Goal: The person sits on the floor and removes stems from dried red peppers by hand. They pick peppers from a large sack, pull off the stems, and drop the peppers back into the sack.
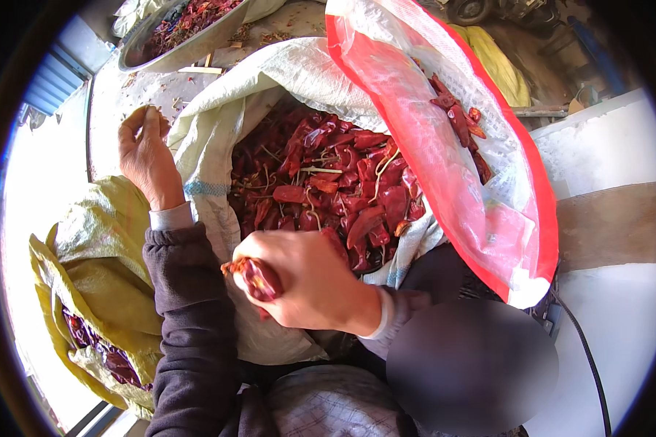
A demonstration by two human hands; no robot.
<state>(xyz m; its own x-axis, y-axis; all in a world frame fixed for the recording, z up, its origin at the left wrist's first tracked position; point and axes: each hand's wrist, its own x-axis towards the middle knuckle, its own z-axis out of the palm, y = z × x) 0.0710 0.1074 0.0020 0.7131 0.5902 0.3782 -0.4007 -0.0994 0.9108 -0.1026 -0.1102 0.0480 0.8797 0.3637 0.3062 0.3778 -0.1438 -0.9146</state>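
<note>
A white woven sack (208,125) with its mouth wide apart is full of dried red chili peppers (333,185), some with pale stems. My right hand (311,284) is closed around a dried red chili pepper (261,279) in front of the sack's near rim; another bit of red shows beneath the hand. My left hand (147,153) is raised left of the sack, thumb and fingertips pressed together; whether something small is between them cannot be told. A red-edged clear and white plastic bag (443,158) lies over the sack's right side, several chili peppers (459,123) on it.
A yellow woven sack (104,262) with dark red peppers (109,355) stands at the left. A metal basin (197,57) of dried plant pieces is at the top left, near a wood scrap (201,70). A black cable (585,344) hangs at the right beside a white surface (607,142).
</note>
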